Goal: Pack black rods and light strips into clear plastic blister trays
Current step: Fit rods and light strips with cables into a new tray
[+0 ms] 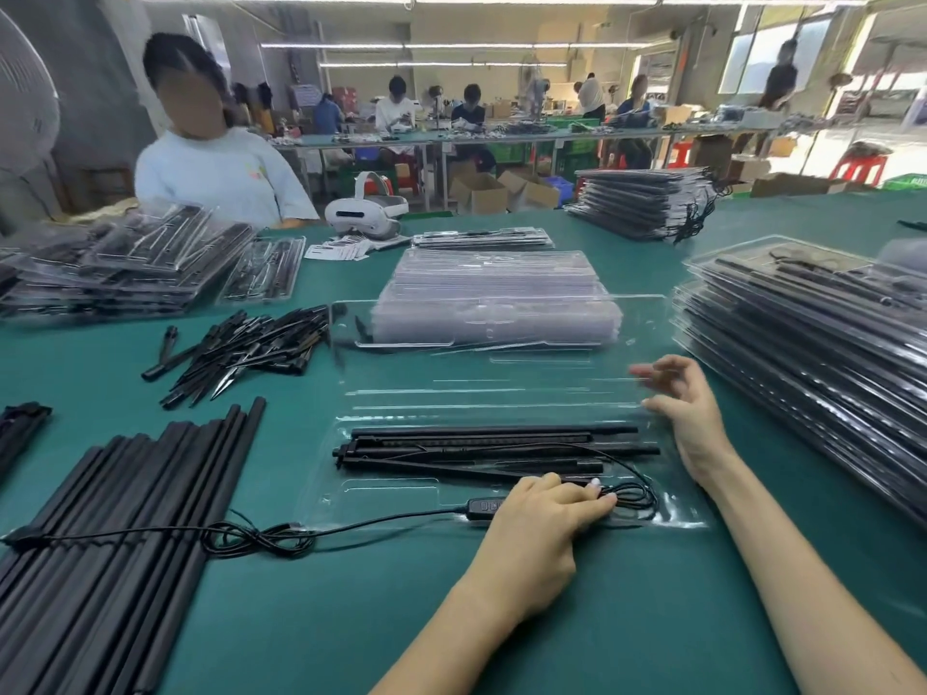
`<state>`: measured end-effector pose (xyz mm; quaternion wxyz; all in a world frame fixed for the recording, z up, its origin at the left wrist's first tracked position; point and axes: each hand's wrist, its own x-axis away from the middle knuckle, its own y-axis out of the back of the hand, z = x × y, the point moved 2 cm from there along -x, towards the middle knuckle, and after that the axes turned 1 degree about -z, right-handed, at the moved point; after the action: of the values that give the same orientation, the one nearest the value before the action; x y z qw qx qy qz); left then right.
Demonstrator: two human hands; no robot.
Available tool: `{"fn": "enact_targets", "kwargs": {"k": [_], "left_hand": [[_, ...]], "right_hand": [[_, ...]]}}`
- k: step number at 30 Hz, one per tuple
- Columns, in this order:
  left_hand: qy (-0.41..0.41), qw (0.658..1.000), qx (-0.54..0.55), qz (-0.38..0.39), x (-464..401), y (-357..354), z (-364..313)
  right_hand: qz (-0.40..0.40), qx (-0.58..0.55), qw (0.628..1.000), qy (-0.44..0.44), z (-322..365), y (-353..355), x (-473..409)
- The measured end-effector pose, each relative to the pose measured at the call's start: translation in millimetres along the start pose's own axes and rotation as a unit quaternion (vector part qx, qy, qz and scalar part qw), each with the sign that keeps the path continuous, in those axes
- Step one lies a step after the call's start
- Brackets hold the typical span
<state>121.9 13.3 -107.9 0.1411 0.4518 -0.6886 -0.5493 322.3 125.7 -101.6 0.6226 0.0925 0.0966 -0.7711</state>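
Fingers [592, 499] on crosswise rods [496, 446]

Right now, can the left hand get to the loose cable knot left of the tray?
Probably yes. The left hand rests on the cable at the open tray; the cable knot lies on bare mat to its left, nothing between. The right hand is clear of that path.

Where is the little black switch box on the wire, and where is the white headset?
Small black switch box on the wire [485, 506], head view, on its buttoned top.
White plastic headset on the green table [362, 216], head view, on its front shell.
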Motion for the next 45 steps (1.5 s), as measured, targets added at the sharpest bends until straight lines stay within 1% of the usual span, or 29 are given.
{"fn": "enact_targets", "kwargs": {"k": [3,5,11,14,16,18,21,23,24,26,28,29,31,33,35,37,39,45], "left_hand": [[0.0,1.0,0.004,-0.002,0.4,-0.7,1.0],[0.002,1.0,0.006,-0.004,0.1,-0.1,1.8],[-0.001,1.0,-0.003,-0.001,-0.7,-0.1,1.9],[-0.004,1.0,-0.011,0.0,-0.1,0.9,1.4],[-0.004,1.0,-0.015,0.0,0.0,1.0,0.9],[-0.003,1.0,-0.014,-0.005,-0.6,1.8,0.5],[0.006,1.0,0.015,-0.019,-1.5,3.7,0.8],[0.009,0.999,0.028,-0.026,-1.4,5.4,-0.8],[0.004,1.0,0.018,-0.024,-1.7,5.5,-2.3],[-0.007,0.999,-0.037,-0.01,-2.3,4.8,-5.2],[-0.009,0.997,-0.077,-0.015,-4.4,6.9,-4.6],[-0.006,0.997,-0.078,-0.023,-6.5,9.2,-2.6],[0.005,0.997,-0.06,-0.039,-11.6,13.1,4.1],[0.033,0.997,-0.066,-0.037,-14.7,13.5,12.5],[0.081,0.992,-0.095,-0.013,-14.1,8.9,20.2],[0.132,0.985,-0.11,0.028,-11.8,1.8,25.4],[0.154,0.979,-0.118,0.059,-10.2,-2.8,27.4],[0.128,0.986,-0.095,0.04,-10.5,0.3,24.9]], "right_hand": [[0.023,-0.118,0.992,0.027,13.1,-0.4,4.3],[0.043,-0.156,0.986,0.034,19.4,-1.8,8.2],[0.063,-0.066,0.996,0.018,26.7,1.4,15.9],[0.089,-0.09,0.992,-0.001,33.2,6.0,17.3],[0.131,-0.095,0.987,-0.006,38.4,9.1,17.6],[0.191,-0.063,0.98,-0.012,46.3,13.2,17.6],[0.272,0.038,0.961,-0.025,59.7,15.7,17.3],[0.295,0.114,0.948,-0.016,69.2,15.6,17.5],[0.304,0.151,0.941,-0.008,74.4,14.9,18.9],[0.319,0.223,0.921,0.024,85.5,14.0,23.0],[0.325,0.295,0.896,0.065,93.2,13.1,26.2],[0.321,0.314,0.89,0.077,95.8,12.1,27.4],[0.312,0.323,0.889,0.085,97.4,10.7,28.3],[0.315,0.319,0.89,0.08,97.0,9.2,30.2],[0.316,0.309,0.894,0.074,96.9,9.4,33.1],[0.311,0.304,0.898,0.072,96.5,10.3,34.8],[0.308,0.301,0.9,0.071,95.1,10.7,35.6],[0.301,0.307,0.9,0.068,94.2,9.3,35.7]]}}
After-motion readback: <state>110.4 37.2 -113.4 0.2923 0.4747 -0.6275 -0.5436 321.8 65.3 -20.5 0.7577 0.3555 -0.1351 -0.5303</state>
